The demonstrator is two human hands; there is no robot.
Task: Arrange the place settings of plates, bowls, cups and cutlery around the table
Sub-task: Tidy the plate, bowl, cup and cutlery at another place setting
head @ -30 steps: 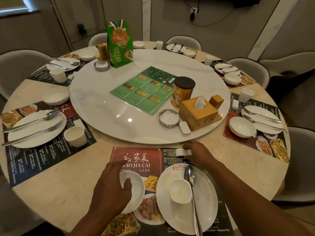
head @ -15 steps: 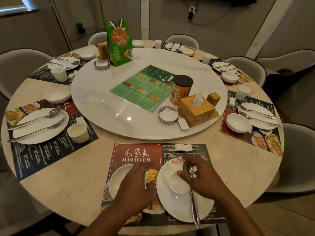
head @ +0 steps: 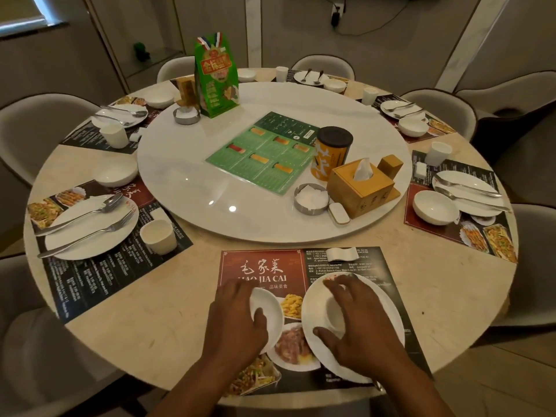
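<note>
On the red and black placemat [head: 264,266] in front of me lies a white plate [head: 388,314] with a small white cup [head: 334,316] on it. My right hand [head: 358,326] lies over the plate, thumb and fingers curled around the cup. Left of the plate sits a small white bowl [head: 272,308], which my left hand [head: 237,323] grips by its rim, thumb inside. A white chopstick rest [head: 343,254] lies at the mat's far edge. The spoon on the plate is hidden under my right hand and arm.
The white turntable [head: 210,188] carries a wooden tissue box [head: 358,188], an orange canister [head: 331,152], a green menu [head: 264,152] and a green bag [head: 216,76]. Laid settings ring the table, the nearest on the left [head: 90,227] and right [head: 466,191]. Grey chairs [head: 39,121] surround it.
My right hand came back from the chopstick rest onto the plate and closed around the cup, covering the spoon. My left hand has stayed on the bowl.
</note>
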